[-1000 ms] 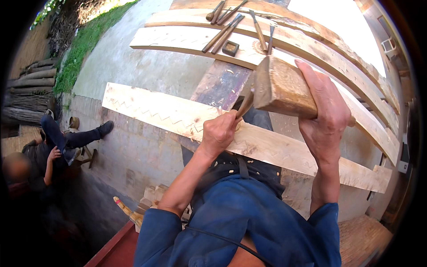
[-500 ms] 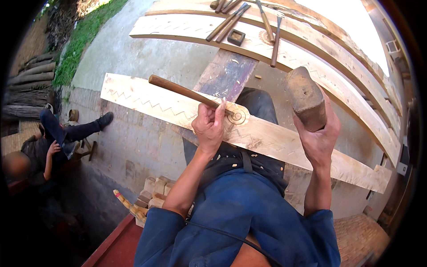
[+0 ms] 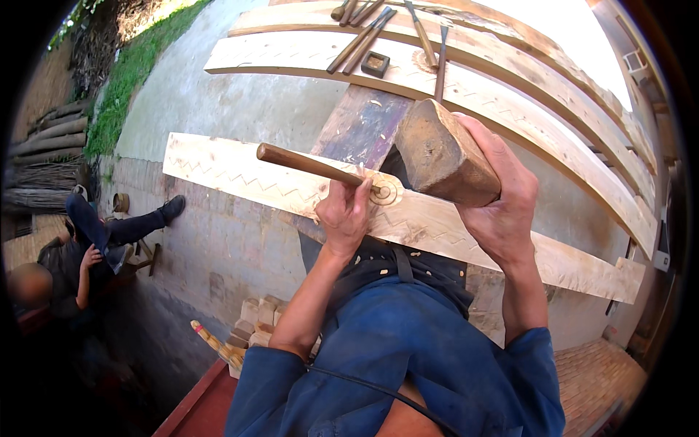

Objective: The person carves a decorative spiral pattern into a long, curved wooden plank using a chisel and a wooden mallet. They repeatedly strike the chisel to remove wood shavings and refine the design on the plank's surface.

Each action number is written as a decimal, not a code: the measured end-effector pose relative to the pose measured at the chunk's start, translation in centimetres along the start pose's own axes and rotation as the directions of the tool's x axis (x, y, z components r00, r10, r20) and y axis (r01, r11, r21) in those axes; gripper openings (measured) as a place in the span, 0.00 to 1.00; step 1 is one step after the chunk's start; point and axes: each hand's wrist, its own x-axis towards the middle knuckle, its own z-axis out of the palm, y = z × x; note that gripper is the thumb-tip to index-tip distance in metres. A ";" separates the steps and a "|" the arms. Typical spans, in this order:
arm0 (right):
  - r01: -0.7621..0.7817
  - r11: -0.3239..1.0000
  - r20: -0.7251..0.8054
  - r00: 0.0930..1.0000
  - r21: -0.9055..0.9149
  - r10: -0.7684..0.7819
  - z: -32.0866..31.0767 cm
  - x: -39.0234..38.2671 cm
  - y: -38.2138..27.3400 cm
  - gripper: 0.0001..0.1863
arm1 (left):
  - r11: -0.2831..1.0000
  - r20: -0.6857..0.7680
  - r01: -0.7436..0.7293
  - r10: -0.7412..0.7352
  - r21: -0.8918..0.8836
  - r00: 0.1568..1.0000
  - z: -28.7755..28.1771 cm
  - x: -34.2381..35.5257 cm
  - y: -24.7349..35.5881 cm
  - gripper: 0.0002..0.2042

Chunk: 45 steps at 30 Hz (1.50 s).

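Note:
My left hand (image 3: 344,213) is closed round the lower part of a wood-handled carving chisel (image 3: 306,162). The chisel leans to the left, its tip end at a round spiral carving (image 3: 386,188) on a long pale board (image 3: 429,222). Zigzag lines are cut along the board's left half. In my right hand (image 3: 506,193) is a heavy, worn wooden mallet block (image 3: 444,156), raised above the board to the right of the chisel and apart from it. The mallet covers part of the board's far edge.
Beyond, a second marked board (image 3: 291,52) carries several chisels (image 3: 364,42) and a small dark square box (image 3: 375,64). A painted plank (image 3: 360,124) runs beneath the boards. Wood blocks (image 3: 251,320) lie by my left elbow. Another person (image 3: 73,262) sits at the far left.
My right hand has swung the mallet leftward, closer to the chisel. The chisel's handle has shifted slightly right and down, with my left hand still round it.

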 end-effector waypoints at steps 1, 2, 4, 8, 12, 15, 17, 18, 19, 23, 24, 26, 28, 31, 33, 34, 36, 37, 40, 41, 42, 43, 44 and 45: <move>0.009 1.000 -0.007 1.000 0.004 -0.009 -0.1 0.3 -0.2 0.39 | 0.999 0.008 -0.024 0.024 0.028 1.000 -0.1 0.0 0.1 0.09; 0.033 0.999 -0.010 0.999 0.003 -0.033 -0.1 0.9 -0.3 0.38 | 0.997 0.018 -0.049 0.048 0.056 0.999 -0.1 0.0 0.2 0.09; 0.077 0.997 -0.026 0.997 -0.005 -0.077 -0.3 2.5 -0.6 0.38 | 0.988 0.033 -0.121 0.119 0.096 0.992 0.1 -0.1 -0.3 0.09; 0.141 0.982 -0.057 0.989 0.123 -0.135 0.1 6.3 -2.5 0.39 | 0.970 0.039 -0.193 0.190 0.145 0.981 0.5 -0.4 -1.6 0.10; 0.418 0.905 0.024 0.908 -0.084 -0.417 1.6 8.0 -3.8 0.25 | 0.932 0.092 -0.274 0.260 0.238 0.961 0.2 0.0 -0.8 0.10; 0.541 0.764 0.138 0.837 -0.352 -0.530 1.4 9.1 -4.6 0.10 | 0.937 0.082 -0.258 0.245 0.235 0.966 0.1 -0.3 -0.8 0.09; 0.496 0.822 0.020 0.859 -0.279 -0.511 0.2 10.2 -5.3 0.12 | 0.930 0.095 -0.292 0.278 0.225 0.956 0.0 -0.2 -0.7 0.09; 0.432 0.893 -0.113 0.888 -0.125 -0.445 0.2 10.2 -5.1 0.12 | 0.922 0.102 -0.314 0.298 0.226 0.949 0.2 -0.1 -0.5 0.09; 0.400 0.916 -0.199 0.895 -0.037 -0.398 0.6 10.0 -4.9 0.13 | 0.916 0.116 -0.334 0.315 0.224 0.942 0.4 -0.1 -0.6 0.09; 0.539 0.762 0.179 0.841 -0.360 -0.510 1.5 8.0 -4.9 0.11 | 0.907 0.111 -0.323 0.304 0.272 0.946 0.1 -0.1 -0.7 0.08; 0.562 0.750 0.161 0.824 -0.348 -0.543 1.0 8.6 -4.6 0.13 | 0.912 0.100 -0.303 0.286 0.278 0.953 0.2 0.0 -0.4 0.08; 0.524 0.827 0.007 0.846 -0.206 -0.534 0.7 9.1 -4.5 0.15 | 0.909 0.100 -0.324 0.308 0.263 0.946 0.1 0.0 -0.3 0.08; 0.427 0.901 -0.109 0.894 -0.079 -0.434 0.8 8.3 -4.8 0.19 | 0.897 0.142 -0.366 0.340 0.249 0.930 0.3 -0.2 -1.1 0.08; 0.457 0.801 0.160 0.888 -0.387 -0.430 0.8 6.3 -4.9 0.28 | 0.889 0.175 -0.382 0.346 0.251 0.922 -0.2 -0.2 -2.2 0.07; 0.350 0.897 0.183 0.933 -0.271 -0.309 -0.3 6.0 -3.5 0.37 | 0.931 0.110 -0.298 0.281 0.210 0.953 0.4 0.0 -0.8 0.06; 0.283 0.930 0.165 0.954 -0.232 -0.249 -1.0 5.4 -2.6 0.38 | 0.936 0.130 -0.290 0.268 0.198 0.954 0.2 0.2 -0.6 0.04; 0.097 0.986 0.092 0.992 -0.135 -0.085 -1.9 3.8 -0.7 0.39 | 0.971 -0.115 -0.002 -0.026 -0.239 0.993 0.2 0.9 1.3 0.06; -0.018 0.997 0.042 0.999 -0.071 0.021 -2.0 2.3 0.4 0.38 | 0.879 -0.180 0.102 -0.207 -0.466 0.962 0.2 1.4 2.3 0.06; -0.447 0.894 0.143 0.883 -0.027 0.446 -3.6 -2.6 4.7 0.34 | 0.886 -0.214 0.133 -0.250 -0.445 0.944 -2.4 3.6 1.6 0.07; -0.537 0.841 0.170 0.824 -0.068 0.540 -4.0 -4.6 6.7 0.34 | 0.891 -0.188 0.167 -0.267 -0.423 0.945 -3.1 3.8 0.9 0.07; -0.587 0.807 0.175 0.789 -0.069 0.589 -4.1 -6.4 8.2 0.34 | 0.895 -0.163 0.201 -0.284 -0.398 0.945 -3.6 3.6 -0.2 0.07; -0.636 0.769 0.176 0.751 -0.068 0.636 -4.3 -8.0 9.4 0.34 | 0.898 -0.135 0.232 -0.300 -0.373 0.944 -3.8 3.5 -1.1 0.07; -0.677 0.733 0.169 0.717 -0.063 0.677 -4.5 -9.5 10.5 0.33 | 0.888 -0.132 0.253 -0.324 -0.384 0.937 -3.8 3.3 -1.6 0.06; -0.718 0.693 0.160 0.679 -0.058 0.717 -4.8 -10.9 11.3 0.33 | 0.883 -0.136 0.267 -0.340 -0.385 0.931 -3.7 3.2 -1.9 0.06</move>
